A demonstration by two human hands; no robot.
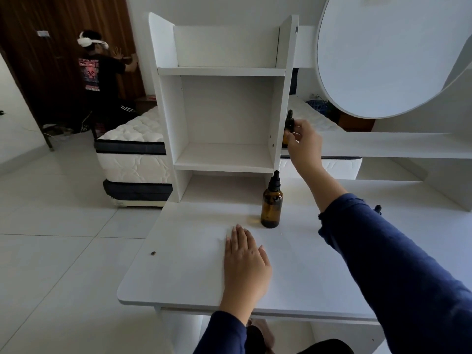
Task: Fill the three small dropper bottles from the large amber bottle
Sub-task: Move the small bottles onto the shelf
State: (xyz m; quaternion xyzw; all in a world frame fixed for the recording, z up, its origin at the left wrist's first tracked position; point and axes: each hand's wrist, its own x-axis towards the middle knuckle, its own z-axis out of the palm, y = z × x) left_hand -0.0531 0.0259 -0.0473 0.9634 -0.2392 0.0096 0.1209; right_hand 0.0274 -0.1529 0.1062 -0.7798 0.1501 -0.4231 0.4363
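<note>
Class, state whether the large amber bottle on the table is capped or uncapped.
Capped: a black dropper top sits on the large amber bottle.

White shelf unit (224,111) beyond left fingers (240,235), standing on counter (178,277). Round mirror (388,54) up-right of right fingers (302,127). Bed (132,139), person (102,72) in headset at wooden door (51,60) far left of fingers.

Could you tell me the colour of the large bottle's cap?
The cap is black, head view.

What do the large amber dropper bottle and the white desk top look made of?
Large amber dropper bottle: probably glass, glossy and translucent, light glowing through it; its black dropper cap looks rubbery, matt. White desk top: likely laminated board, smooth matt finish, thin edge.
</note>
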